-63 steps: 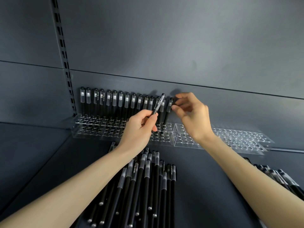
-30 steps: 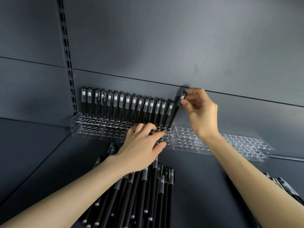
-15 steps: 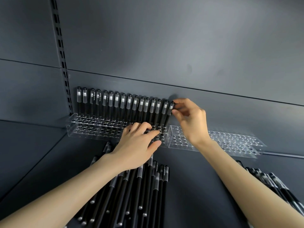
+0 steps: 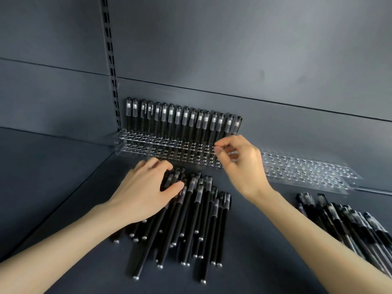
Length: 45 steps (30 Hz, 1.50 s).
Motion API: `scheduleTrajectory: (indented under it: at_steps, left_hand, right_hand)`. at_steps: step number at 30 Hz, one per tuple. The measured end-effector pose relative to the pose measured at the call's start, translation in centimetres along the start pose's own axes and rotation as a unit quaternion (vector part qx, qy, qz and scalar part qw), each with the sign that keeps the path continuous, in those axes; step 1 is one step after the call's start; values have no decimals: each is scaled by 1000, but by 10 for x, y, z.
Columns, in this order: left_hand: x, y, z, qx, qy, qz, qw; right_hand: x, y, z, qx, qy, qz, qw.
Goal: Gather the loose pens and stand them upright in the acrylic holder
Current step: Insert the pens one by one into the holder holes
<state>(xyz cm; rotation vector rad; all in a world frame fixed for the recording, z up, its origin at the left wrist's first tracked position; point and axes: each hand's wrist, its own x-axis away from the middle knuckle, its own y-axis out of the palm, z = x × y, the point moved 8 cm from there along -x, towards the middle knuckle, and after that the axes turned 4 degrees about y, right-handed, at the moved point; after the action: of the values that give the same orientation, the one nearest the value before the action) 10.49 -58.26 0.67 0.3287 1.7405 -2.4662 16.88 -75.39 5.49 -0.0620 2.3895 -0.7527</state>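
Note:
A clear acrylic holder (image 4: 135, 145) with rows of round holes stands against the back wall. Several black pens (image 4: 180, 122) with frosted caps stand upright in its rear row. A heap of loose black pens (image 4: 191, 221) lies flat on the shelf in front. My left hand (image 4: 146, 192) rests palm down on the heap's cap ends, fingers curled over a few pens. My right hand (image 4: 239, 166) hovers in front of the holder's right end, fingers loosely curled, holding nothing.
A second acrylic holder (image 4: 307, 170) with no pens stretches to the right along the wall. Another pile of loose black pens (image 4: 350, 225) lies at the right edge. A slotted metal upright (image 4: 110, 60) runs up the wall at the left.
My right hand has let go of the last standing pen and drawn back from the row. My left hand has dropped from the holder onto the loose pens.

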Motion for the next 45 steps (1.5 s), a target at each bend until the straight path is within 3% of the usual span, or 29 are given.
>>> scheduleTrajectory:
  at_steps: [5, 11, 18, 29, 31, 33, 38, 41, 45]
  left_hand:
    - [23, -1, -34, 73, -60, -35, 995]
    - [19, 2, -47, 112, -18, -65, 991]
    - [4, 4, -69, 191, -13, -71, 979]
    - [3, -5, -81, 357, -8, -8, 934]
    - [3, -14, -78, 441, -10, 5, 898]
    - [4, -22, -73, 504, -2, 4, 864]
    - [4, -33, -68, 540, 22, 23, 841]
    - [3, -38, -72, 555, 25, 29, 831]
    - [-7, -47, -96, 570, -22, 76, 818]
  right_hand:
    - [14, 42, -17, 53, 5, -103, 993]
    - [29, 91, -23, 153, 42, -220, 963]
    - [38, 112, -18, 228, 93, -221, 944]
    - [37, 104, -19, 214, 80, -165, 959]
    - [32, 97, -28, 144, 95, -136, 976]
    - [25, 93, -39, -20, 131, -117, 984]
    - [-2, 89, -59, -263, 158, -36, 951]
    - [-16, 97, -64, -318, 172, -21, 932]
    - [-38, 94, -78, -330, 135, 20, 934]
